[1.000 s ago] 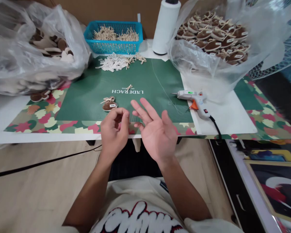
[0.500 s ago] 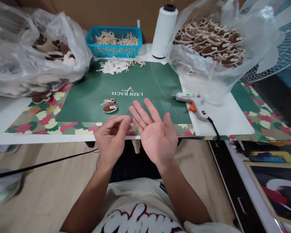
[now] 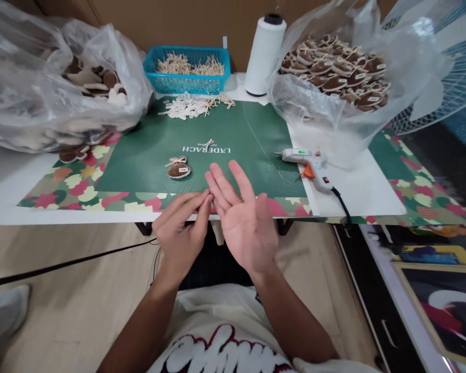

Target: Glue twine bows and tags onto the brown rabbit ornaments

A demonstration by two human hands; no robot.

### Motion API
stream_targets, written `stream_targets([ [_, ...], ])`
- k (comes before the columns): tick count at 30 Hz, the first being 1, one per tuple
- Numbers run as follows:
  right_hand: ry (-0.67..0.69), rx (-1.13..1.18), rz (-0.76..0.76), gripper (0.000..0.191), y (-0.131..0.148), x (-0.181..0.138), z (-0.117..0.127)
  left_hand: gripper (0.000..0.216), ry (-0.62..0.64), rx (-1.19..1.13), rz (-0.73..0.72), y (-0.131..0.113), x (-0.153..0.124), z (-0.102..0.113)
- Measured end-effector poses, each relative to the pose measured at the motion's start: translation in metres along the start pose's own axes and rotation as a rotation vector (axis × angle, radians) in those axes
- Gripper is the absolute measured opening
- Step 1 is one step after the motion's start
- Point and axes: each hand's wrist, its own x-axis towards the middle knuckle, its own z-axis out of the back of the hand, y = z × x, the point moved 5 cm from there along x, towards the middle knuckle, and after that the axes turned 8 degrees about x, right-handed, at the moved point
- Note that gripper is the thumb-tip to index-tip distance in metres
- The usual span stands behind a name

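Note:
My right hand [image 3: 246, 220] is held palm up in front of the table edge, its fingers stretched out and nothing on the palm. My left hand [image 3: 184, 228] pinches thumb and forefinger together right at the side of the right hand's outer finger. What lies in that pinch, if anything, is too small to make out. Just beyond the hands, a small brown plush piece [image 3: 178, 170] with a cream bow and a white label lies on the green mat [image 3: 140, 155]. Behind it is a small loose bow [image 3: 209, 143].
Farther back are white labels [image 3: 184, 106], a blue basket [image 3: 186, 83] of bows and a thread cone [image 3: 264, 57]. Plastic bags of plush pieces stand left [image 3: 132, 103] and right [image 3: 326, 114]. A glue gun [image 3: 308, 165] lies at right, near a fan [image 3: 431, 109].
My left hand has shifted slightly right, its pinch now closer against the right hand's outer finger. My right hand has moved slightly left and remains spread. The view has tilted slightly.

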Motion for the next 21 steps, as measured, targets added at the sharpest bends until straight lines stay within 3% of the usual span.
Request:
stream_targets([
  [4, 0.021, -0.045, 0.041, 0.080, -0.004, -0.005, -0.005, 0.012, 0.154, -0.002, 0.062, 0.004, 0.005, -0.009],
  [9, -0.051, -0.014, 0.137, 0.083, -0.004, -0.004, 0.005, 0.018, 0.330, -0.289, 0.397, 0.019, 0.007, -0.017],
  [14, -0.019, 0.052, 0.227, 0.075, -0.002, 0.000, 0.011, 0.028, 0.336, -0.495, 0.563, 0.020, 0.001, -0.013],
  [21, 0.070, -0.059, 0.275, 0.067, -0.001, -0.002, 0.010, 0.026, 0.253, -0.543, 0.576, 0.033, 0.000, -0.009],
])
